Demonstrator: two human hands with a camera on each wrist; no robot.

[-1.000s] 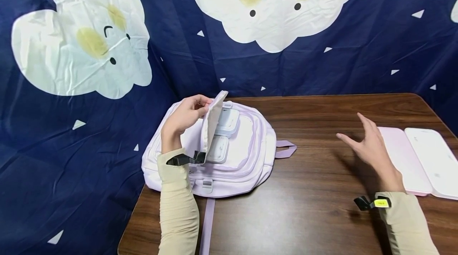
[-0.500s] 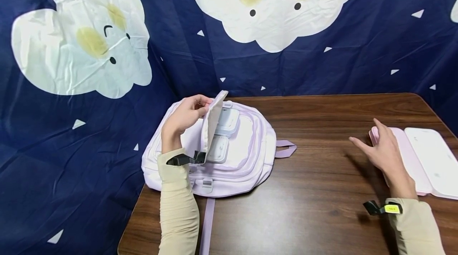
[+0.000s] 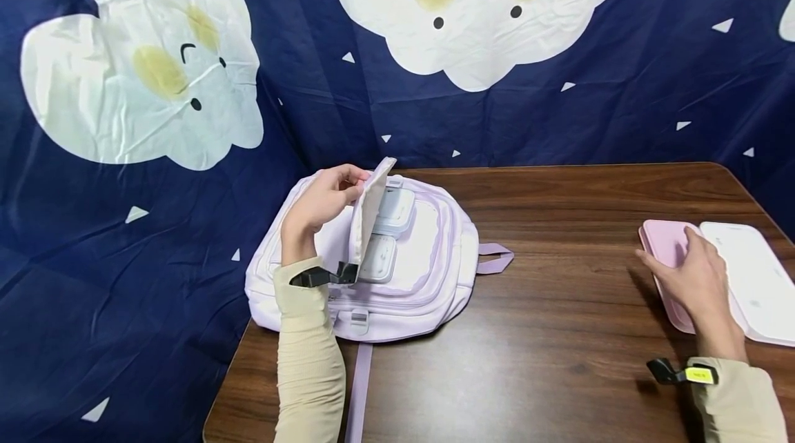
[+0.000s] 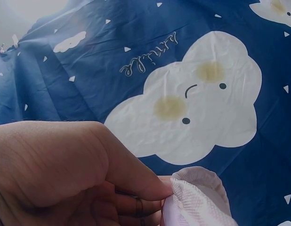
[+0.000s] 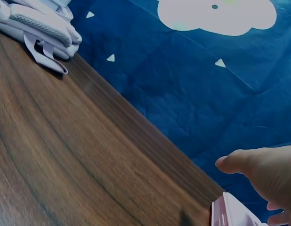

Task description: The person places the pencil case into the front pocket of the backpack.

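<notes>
A pale lilac backpack (image 3: 456,291) lies on the table. My left hand (image 3: 319,203) pinches the edge of its raised front flap (image 3: 366,215) between thumb and fingers; the left wrist view shows the pinched fabric (image 4: 195,195) up close. Under the flap, a pale blue clear-lidded box (image 3: 397,208) and a whitish one (image 3: 379,260) lie on the bag's front. At the right, my right hand (image 3: 695,277) is over a long, flat pink box (image 3: 664,239), thumb spread toward its left side. In the right wrist view the thumb stands apart from the pink box's end (image 5: 232,209).
A flat white box (image 3: 754,277) lies beside the pink one, on its right. One lilac strap (image 3: 360,388) runs toward the front edge, and a strap loop (image 3: 497,259) sticks out rightward. A navy cloud-print cloth (image 3: 298,56) hangs behind the wooden table (image 3: 534,360).
My right hand has moved right and slightly down, from left of the pink box to over it. The left hand keeps the flap raised in the same place.
</notes>
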